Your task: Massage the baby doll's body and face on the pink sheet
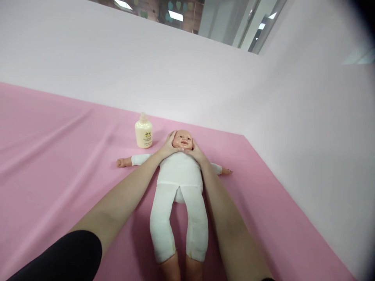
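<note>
A baby doll [180, 168] with a white cloth body lies on its back, arms spread wide and legs towards me. My left hand [169, 147] cups one side of its head, the thumb resting below the chin. From the other side my right hand [197, 151] holds the cheek and jaw, its thumb close to the left one. The doll's face shows between both hands. Fingers behind the head are partly hidden.
A cream-coloured pump bottle [143, 132] stands upright left of the doll's head. Beneath everything is a pink padded surface [73, 156] with creases at the left. A white wall [164, 74] rises behind it and on the right, with a window [175, 15] at the top.
</note>
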`<move>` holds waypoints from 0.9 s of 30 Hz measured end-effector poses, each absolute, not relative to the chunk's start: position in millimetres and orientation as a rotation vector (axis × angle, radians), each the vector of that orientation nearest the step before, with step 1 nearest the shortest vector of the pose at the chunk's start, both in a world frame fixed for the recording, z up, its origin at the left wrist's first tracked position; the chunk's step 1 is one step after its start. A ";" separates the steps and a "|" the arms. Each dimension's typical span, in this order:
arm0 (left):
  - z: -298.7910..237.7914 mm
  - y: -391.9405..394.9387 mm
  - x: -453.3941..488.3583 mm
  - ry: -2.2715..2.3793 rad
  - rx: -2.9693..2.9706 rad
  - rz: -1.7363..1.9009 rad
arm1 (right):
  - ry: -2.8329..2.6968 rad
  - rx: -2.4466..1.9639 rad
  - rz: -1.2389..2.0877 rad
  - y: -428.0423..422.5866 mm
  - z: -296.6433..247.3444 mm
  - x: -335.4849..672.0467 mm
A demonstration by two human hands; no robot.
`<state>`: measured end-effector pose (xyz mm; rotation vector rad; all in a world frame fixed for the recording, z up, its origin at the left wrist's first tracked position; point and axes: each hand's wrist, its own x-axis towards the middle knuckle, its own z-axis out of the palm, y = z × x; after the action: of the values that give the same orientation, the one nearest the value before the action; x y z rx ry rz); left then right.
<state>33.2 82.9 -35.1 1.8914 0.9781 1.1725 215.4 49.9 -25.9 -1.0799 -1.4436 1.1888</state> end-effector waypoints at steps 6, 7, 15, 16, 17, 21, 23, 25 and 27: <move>-33.8 81.8 33.0 0.961 1.902 1.171 | -1.494 -1.027 1.212 50.3 -23.3 213.8; -33.6 82.0 33.1 0.965 1.903 1.171 | -1.498 -1.038 1.196 49.5 -22.6 213.6; -33.8 83.9 32.0 0.976 1.968 1.157 | -1.528 -1.168 1.080 49.4 -26.6 216.4; -33.7 83.8 32.0 0.976 1.975 1.161 | -1.537 -1.167 1.071 50.7 -27.5 216.7; -33.5 83.5 32.0 0.979 1.979 1.166 | -1.542 -1.152 1.065 51.7 -27.9 216.7; -31.5 81.5 32.6 1.017 1.955 1.168 | -1.556 -1.071 1.057 51.8 -26.0 215.0; -30.0 80.0 33.3 1.029 1.927 1.168 | -1.560 -1.068 1.053 50.3 -24.9 214.4; -28.5 78.5 34.2 1.032 1.892 1.180 | -1.537 -1.074 1.050 49.4 -25.0 214.8; -27.5 77.3 35.4 1.034 1.862 1.195 | -1.503 -1.085 1.049 49.6 -26.2 215.7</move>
<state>35.4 77.3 -27.5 1.8623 1.0336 1.1946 215.7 49.6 -26.2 -1.0847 -1.5032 1.0491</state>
